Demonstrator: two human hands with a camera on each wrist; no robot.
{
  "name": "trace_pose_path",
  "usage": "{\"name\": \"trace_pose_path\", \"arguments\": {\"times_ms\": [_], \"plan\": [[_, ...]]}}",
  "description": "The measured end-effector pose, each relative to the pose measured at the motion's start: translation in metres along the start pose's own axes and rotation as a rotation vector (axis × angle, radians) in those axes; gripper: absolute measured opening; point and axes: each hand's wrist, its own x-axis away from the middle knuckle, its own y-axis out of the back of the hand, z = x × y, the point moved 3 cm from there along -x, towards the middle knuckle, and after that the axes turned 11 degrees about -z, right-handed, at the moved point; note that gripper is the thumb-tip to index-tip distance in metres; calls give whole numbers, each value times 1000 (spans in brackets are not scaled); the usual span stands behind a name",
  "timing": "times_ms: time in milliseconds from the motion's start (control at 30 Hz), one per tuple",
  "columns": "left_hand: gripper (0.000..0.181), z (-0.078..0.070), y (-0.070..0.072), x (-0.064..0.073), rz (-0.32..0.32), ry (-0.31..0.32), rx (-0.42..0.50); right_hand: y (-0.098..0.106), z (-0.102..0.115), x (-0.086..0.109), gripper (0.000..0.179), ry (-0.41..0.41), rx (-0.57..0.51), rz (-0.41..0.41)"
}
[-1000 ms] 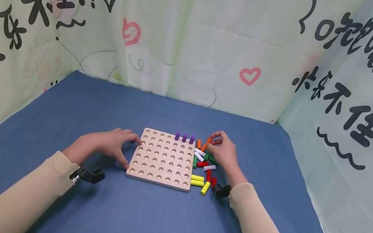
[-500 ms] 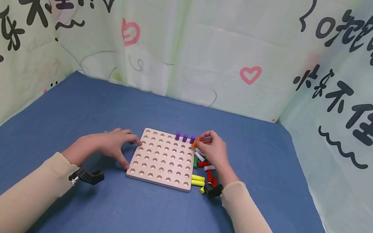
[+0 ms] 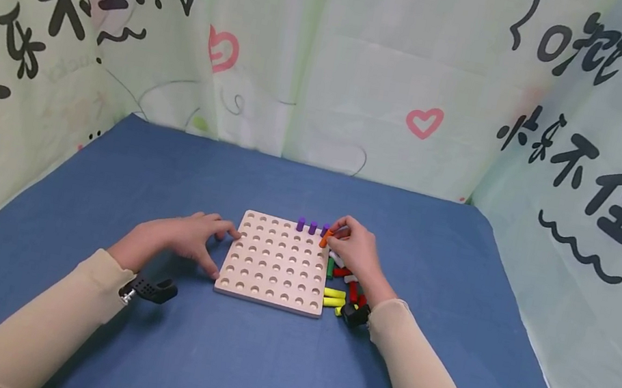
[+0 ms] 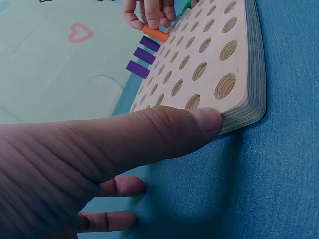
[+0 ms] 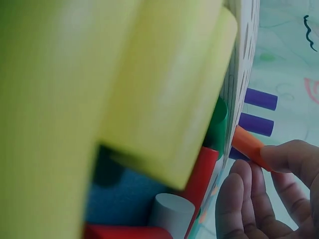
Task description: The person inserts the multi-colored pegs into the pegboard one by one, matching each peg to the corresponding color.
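Observation:
A square wooden pegboard (image 3: pixel 266 304) with rows of round holes lies on the table. My left hand (image 3: pixel 185 234) touches its left side with fingers spread. In the left wrist view, the straight thumb (image 4: pixel 169 127) rests at the board's near corner. My right hand (image 3: pixel 356 247) pinches an orange peg (image 3: pixel 324 239) between thumb and fingers. The peg stands slightly tilted over the right end of the second row, its lower end right at the board's surface. Three purple pegs (image 3: pixel 312 228) stand upright in the far row, just behind it.
Loose pegs lie along the board's right side, partly under my right hand and wrist: yellow pegs (image 3: pixel 333 302), red pegs (image 3: pixel 353 292), a green peg (image 3: pixel 330 268) and white ones. A blue cloth (image 3: pixel 254 371) covers the table. Printed curtains (image 3: pixel 368 79) enclose the back and sides.
My right hand has carried the orange peg from the loose pegs leftward to the board's right edge, behind the second row's end. The left hand has stayed on the board.

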Motion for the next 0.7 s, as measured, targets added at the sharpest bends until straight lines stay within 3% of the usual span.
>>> {"name": "trace_pose_path", "arguments": {"times_ms": [333, 700], "plan": [[78, 2, 0, -1, 15, -4, 39, 0, 8, 0, 11, 34, 50, 6], [80, 3, 0, 1, 22, -7, 62, 3, 8, 1, 16, 30, 66, 68]]}}
